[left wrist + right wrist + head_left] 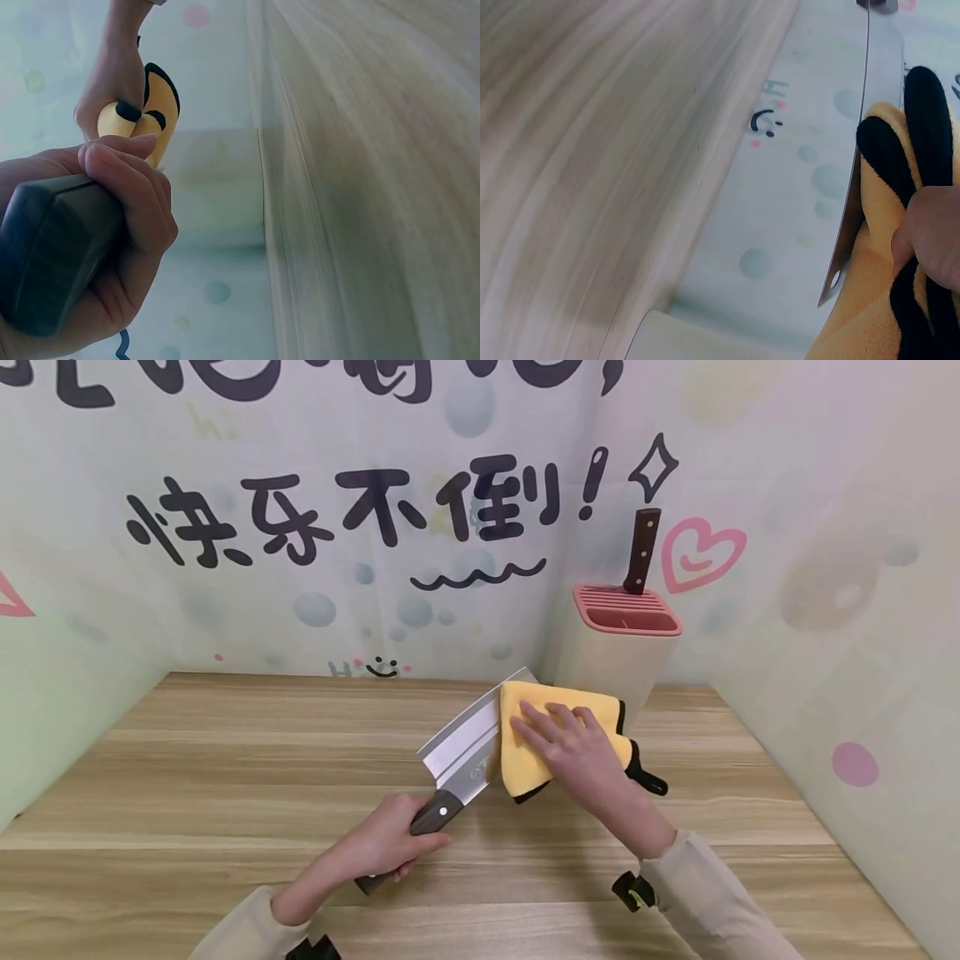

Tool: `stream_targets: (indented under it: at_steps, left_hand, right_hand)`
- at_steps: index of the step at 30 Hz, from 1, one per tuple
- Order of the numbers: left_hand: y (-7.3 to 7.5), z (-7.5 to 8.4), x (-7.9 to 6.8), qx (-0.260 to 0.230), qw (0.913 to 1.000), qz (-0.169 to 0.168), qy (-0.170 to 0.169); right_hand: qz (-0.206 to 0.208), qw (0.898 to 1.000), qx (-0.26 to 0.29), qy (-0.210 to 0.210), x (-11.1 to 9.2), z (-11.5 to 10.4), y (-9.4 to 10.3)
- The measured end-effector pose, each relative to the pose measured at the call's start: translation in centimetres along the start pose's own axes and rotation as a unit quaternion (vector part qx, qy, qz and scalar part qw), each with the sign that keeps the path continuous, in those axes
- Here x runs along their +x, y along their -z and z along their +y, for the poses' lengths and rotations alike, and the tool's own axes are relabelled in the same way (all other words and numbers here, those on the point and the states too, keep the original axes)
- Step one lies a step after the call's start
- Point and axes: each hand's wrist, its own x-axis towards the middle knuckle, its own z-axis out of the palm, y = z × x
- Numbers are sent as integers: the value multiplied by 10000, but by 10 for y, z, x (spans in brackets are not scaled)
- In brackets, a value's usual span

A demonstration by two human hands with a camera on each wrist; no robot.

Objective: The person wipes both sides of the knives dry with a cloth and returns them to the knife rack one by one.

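A cleaver (463,745) with a wide metal blade and dark riveted handle points up and to the right above the table. My left hand (386,837) grips its handle, whose butt end fills the lower left of the left wrist view. A folded yellow cloth (522,768) with black trim covers the front part of the blade. Spread over the cloth are the fingers of my right hand (573,747). In the right wrist view the right thumb (934,234) pinches the cloth's folds, and the blade's tip corner with a small hole shows beside them.
A cream knife block (611,660) with a pink slotted top stands at the back right, just behind the cloth. One dark-handled knife (642,550) is upright in it. The wooden table (247,760) meets a printed backdrop at the rear and both sides.
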Motion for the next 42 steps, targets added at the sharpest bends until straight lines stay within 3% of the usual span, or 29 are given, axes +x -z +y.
stream_targets:
  at_steps: [14,27,42]
  left_hand:
    - [-2,0,2,-104,9999,-3,50]
    - [-2,-2,4,-122,9999,-40,72]
    - [0,1,3,-83,9999,-54,100]
  right_hand:
    - [73,9979,-121,632,5,-23,6]
    - [343,9896,-147,1391,5,-35,9]
    - [287,9837,-375,1732,2,-39,13]
